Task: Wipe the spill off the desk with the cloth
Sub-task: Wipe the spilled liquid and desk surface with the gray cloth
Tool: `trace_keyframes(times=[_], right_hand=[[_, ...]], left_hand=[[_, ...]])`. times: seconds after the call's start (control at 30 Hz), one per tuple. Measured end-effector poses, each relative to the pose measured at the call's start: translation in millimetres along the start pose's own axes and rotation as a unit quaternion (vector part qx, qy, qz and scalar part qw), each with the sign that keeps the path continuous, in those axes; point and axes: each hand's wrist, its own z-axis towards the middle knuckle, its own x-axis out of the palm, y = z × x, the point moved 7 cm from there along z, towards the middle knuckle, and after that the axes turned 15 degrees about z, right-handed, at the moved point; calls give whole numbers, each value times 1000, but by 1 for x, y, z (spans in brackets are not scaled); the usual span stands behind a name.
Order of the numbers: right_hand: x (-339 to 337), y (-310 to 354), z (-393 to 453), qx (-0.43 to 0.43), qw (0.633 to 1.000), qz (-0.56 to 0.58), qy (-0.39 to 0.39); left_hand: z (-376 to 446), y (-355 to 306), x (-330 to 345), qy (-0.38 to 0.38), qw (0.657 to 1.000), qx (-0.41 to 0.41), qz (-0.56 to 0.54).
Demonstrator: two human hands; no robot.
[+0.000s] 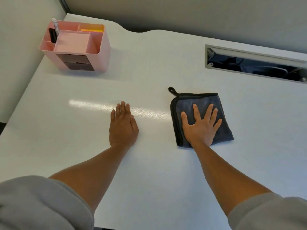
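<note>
The right hand (pixel 201 125) lies flat, fingers spread, on the folded grey fluffy cloth (pixel 201 117); the left hand (pixel 123 125) lies flat on the white desk (pixel 83 138). Press down evenly while sliding.

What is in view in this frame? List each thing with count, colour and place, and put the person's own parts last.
desk: one, white, fills most of the view; a bright streak of glare between the hands, no spill that I can make out
cloth: one, grey with black trim and a hanging loop, folded flat, right of centre
organiser: one, pink with darker drawers in front, far left corner of the desk
pens: two, one white and one black, upright in the organiser's left compartment
yellow item: one, in the organiser's back compartment, too unclear to name
cable slot: one, grey-framed opening, far right of the desk
left hand: flat on the bare desk
right hand: fingers spread, pressing on the cloth
sleeves: two, grey, pushed up
</note>
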Motion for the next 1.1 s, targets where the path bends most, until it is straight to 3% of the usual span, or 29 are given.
trace_keyframes(times=[0.37, 0.63, 1.1], right_hand=[[-8, -28, -58, 67, 998, -14, -14], [12, -11, -134, 44, 999, -32, -1], [12, -15, -129, 61, 998, -31, -6]], left_hand=[[-1, -3, -1, 8, 1000, -5, 10], [-6, -2, 0, 13, 1000, -5, 6], [-3, -3, 2, 21, 1000, -7, 7]])
